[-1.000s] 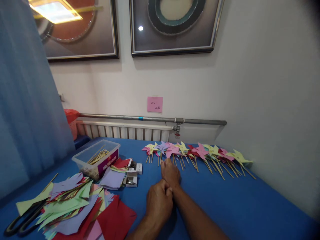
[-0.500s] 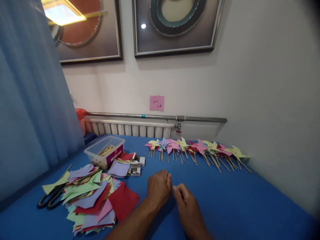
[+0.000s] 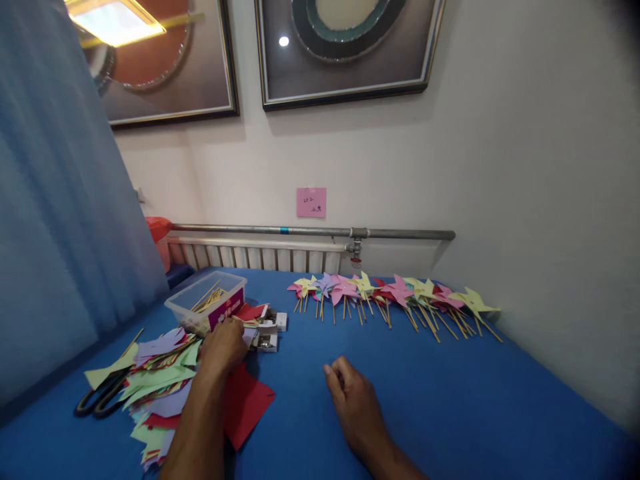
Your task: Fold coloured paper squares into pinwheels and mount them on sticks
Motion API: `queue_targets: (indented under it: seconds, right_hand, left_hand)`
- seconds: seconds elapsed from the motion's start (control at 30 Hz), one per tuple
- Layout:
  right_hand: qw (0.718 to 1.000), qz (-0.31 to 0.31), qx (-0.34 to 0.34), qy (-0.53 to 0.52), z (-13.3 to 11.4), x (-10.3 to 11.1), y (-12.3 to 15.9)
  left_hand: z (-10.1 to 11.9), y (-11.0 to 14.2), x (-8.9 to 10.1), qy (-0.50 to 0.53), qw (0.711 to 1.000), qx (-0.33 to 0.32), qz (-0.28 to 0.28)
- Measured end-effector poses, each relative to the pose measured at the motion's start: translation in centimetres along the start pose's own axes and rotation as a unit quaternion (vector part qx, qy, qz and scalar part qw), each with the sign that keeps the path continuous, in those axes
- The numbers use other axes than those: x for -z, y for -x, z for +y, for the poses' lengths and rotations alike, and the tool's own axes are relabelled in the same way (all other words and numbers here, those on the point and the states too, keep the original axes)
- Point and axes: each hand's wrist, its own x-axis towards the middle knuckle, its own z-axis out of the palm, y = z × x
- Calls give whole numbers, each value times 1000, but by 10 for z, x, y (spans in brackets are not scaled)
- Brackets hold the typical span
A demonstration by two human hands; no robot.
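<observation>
My left hand [image 3: 225,345] reaches over the small stack of coloured paper pieces [image 3: 251,337] beside the plastic box. The back of this hand faces me and its fingertips are hidden, so I cannot tell whether they grip anything. Above the blue cloth, my right hand [image 3: 353,400] is closed, with the thumb pressed against the curled fingers. Whatever it may hold is too small or hidden. Two small open white boxes [image 3: 269,342] with tiny shiny pieces stand just right of my left hand. Under my left forearm lies a large pile of cut paper [image 3: 163,383], with red sheets [image 3: 250,405] at its right.
A clear box [image 3: 187,301] holds thin wooden sticks. Black-handled scissors [image 3: 103,400] lie at the left by the paper pile. Finished paper pinwheels [image 3: 345,288] on sticks line the back of the blue-covered table [image 3: 450,413]. A blue curtain [image 3: 60,200] hangs left; a pipe [image 3: 320,232] runs behind.
My left hand has moved left, away from my right hand, to the small paper stack. My right hand has shifted slightly left and stays closed.
</observation>
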Motion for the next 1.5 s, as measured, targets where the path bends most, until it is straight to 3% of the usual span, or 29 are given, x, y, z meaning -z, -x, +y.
queue_targets:
  seconds: [0.07,0.2,0.43,0.67,0.87,1.03,1.1,1.17,1.27,1.37,1.43,1.5]
  right_hand:
    - [1000,1,-12,-8,0,1,-2]
    - [999,-10,-25,-25,0,3,-4]
    - [999,-5,-19,-27,0,10,-5]
    - [999,-23,-28,-33,1,13,-4]
    - [997,-32,-41,-62,-1,15,-5]
    - [994,-41,-57,-83,-4,16,-5]
    - [994,-37,-62,-85,-4,15,-5]
    - [994,-33,-63,-89,-3,14,-4]
    - [993,-30,-62,-101,-4,14,-3]
    - [988,-45,-63,-132,-6,12,-3]
    - [977,-67,-80,-188,-8,10,-3]
    - [949,-81,-111,-285,-9,7,-5]
  left_hand:
    - [-7,-2,-7,-4,999,-33,-14]
    - [-1,-3,-15,20,998,-58,-15]
    - [-1,-7,-6,89,996,9,20]
    - [-16,-17,-18,170,983,39,59]
    - [-25,-22,-21,274,960,14,61]
    - [-24,-17,-12,320,933,68,149]
    - [-22,-14,-8,357,911,86,188]
    - [-20,-13,-4,425,870,108,227]
    - [-9,-11,0,602,747,123,256]
    - [17,-8,0,763,616,85,178]
    - [42,-2,-4,797,589,59,120]
    - [68,9,-11,779,620,35,93]
